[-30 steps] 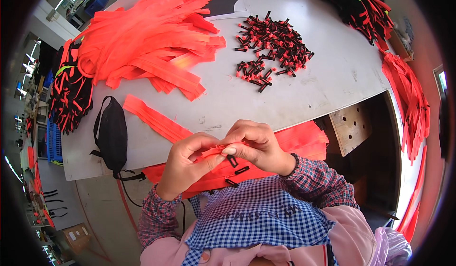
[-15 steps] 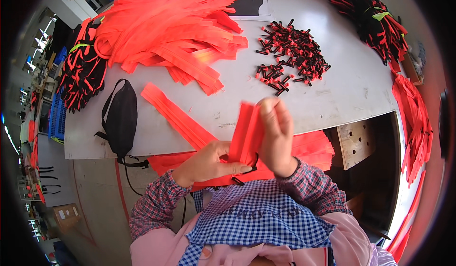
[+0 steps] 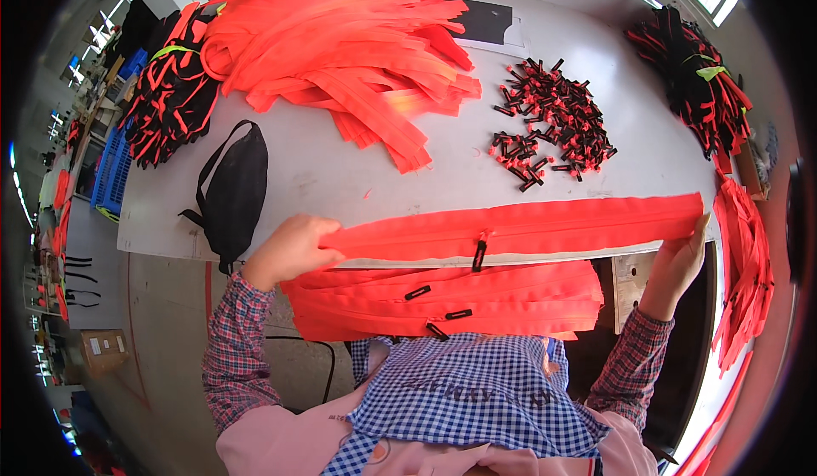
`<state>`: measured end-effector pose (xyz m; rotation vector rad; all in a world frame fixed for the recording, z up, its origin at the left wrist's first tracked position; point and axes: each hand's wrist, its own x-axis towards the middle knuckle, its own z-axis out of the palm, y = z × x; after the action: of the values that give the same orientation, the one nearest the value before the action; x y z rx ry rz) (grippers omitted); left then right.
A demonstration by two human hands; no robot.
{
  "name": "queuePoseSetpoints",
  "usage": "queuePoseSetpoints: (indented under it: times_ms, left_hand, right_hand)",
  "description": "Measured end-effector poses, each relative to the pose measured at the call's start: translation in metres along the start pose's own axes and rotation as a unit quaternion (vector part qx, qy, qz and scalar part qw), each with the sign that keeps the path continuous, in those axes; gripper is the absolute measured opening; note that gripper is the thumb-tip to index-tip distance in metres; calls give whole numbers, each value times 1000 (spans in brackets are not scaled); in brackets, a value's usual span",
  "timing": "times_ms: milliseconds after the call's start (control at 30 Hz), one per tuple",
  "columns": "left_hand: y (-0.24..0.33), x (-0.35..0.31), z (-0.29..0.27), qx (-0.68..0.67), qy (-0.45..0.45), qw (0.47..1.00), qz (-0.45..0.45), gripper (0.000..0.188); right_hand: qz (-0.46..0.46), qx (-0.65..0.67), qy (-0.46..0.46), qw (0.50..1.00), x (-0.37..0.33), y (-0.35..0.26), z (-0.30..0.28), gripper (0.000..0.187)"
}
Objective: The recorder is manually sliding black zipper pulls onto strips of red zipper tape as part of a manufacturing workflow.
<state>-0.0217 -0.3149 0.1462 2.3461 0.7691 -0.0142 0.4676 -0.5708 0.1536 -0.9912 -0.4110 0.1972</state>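
Note:
A bright orange-red zipper [image 3: 562,225] is stretched lengthwise between my hands, just over the table's near edge. My left hand [image 3: 294,246] pinches its left end, and my right hand [image 3: 678,267] grips the right end, its fingers partly behind the tape. From the zipper's middle hangs a black pull tab [image 3: 479,255]. Below it, across my lap, lies a stack of similar orange-red zippers [image 3: 528,297], several with black pull tabs showing.
A large heap of orange-red zipper tapes [image 3: 315,42] covers the table's far left. Black-and-red pull tabs [image 3: 562,119] lie piled right of it. A black pouch [image 3: 238,187] rests at left. Tied black-and-red bundles [image 3: 174,97] sit at both far corners.
My hands have moved from close together to wide apart, pulling the folded zipper out straight. A black pull tab now hangs at its middle. The view has shifted slightly.

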Motion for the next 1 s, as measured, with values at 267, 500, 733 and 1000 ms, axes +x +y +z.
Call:
queuePoseSetpoints:
  times_ms: [267, 500, 733, 1000]
  left_hand:
    - [-49, -30, -26, -339, 105, 927, -119, 17]
    - [20, 4, 4, -448, 323, 833, 5, 36]
    - [94, 10, 28, -170, 224, 960, 15, 60]
    - [79, 8, 41, -319, 227, 916, 85, 20]
  right_hand:
    - [75, -667, -190, 717, -61, 24, -115, 15]
    - [-107, -488, -437, 747, -107, 45, 45, 28]
    - [-3, -198, -594, 780, -156, 54, 184, 29]
    - [17, -159, -607, 778, -163, 62, 188, 12]
